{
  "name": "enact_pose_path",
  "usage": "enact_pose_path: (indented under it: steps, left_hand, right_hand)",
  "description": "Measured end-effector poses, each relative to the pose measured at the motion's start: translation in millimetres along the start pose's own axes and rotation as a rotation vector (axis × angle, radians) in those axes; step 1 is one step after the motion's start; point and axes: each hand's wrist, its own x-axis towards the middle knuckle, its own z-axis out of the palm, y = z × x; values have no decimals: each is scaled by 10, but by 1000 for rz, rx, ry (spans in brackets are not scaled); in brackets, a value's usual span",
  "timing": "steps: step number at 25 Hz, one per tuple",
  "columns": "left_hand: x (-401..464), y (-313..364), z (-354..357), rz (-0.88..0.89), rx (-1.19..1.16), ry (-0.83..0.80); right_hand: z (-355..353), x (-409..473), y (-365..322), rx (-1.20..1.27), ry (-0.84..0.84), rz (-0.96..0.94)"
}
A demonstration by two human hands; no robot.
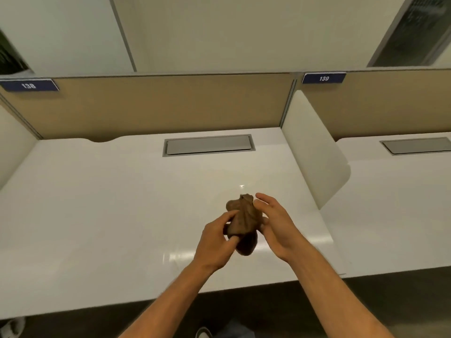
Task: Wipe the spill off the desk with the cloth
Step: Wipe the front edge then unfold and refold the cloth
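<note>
Nearest us, our 2 bare forearms reach up from the bottom edge and converge over the white desk (102, 203). Left hand (216, 242): fingers curled, thumb and fingertips pinching the lower left side of the brown cloth (244, 220). Between the hands, the cloth is bunched into a crumpled wad, long axis running roughly away from us, held above the desk surface and not touching it as far as we can judge. Right hand (273, 220): thumb and palm against the cloth's right side, fingers spread and loose, more cradling than gripping. Both hands are equally near the cloth; the left has the firmer hold. We cannot pick out a spill with certainty; a small bright glint (241, 186) lies on the desk just beyond the cloth, possibly liquid, possibly reflection. Judgement: the cloth needs lowering forward onto that spot.
</note>
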Motion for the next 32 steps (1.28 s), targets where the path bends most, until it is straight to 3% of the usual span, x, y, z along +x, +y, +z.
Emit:
enact_pose_path:
  steps: [3, 9, 14, 18, 24, 28, 32]
  left_hand:
    - [156, 125, -34, -44, -17, 113]
    - [353, 357, 59, -113, -50, 157]
    - [391, 375, 25, -146, -36, 157]
    - [415, 327, -32, -176, -50, 121]
    - [669, 269, -421, -140, -22, -60]
    - [941, 288, -710, -38, -84, -63]
    - [1208, 321, -896, 50, -32, -178]
  right_hand:
    - [-158, 7, -198, -170, -99, -21]
    - [-417, 106, -369, -653, -211, -220]
    - [-492, 253, -564, -645, -152, -355]
    - [-388, 348, -786, -809, -171, -449]
    - [-42, 512, -1041, -964, -406, -399]
    - [198, 656, -1164, -1089, -396, -502]
    - [378, 736, -1307, -1162, -355, -598]
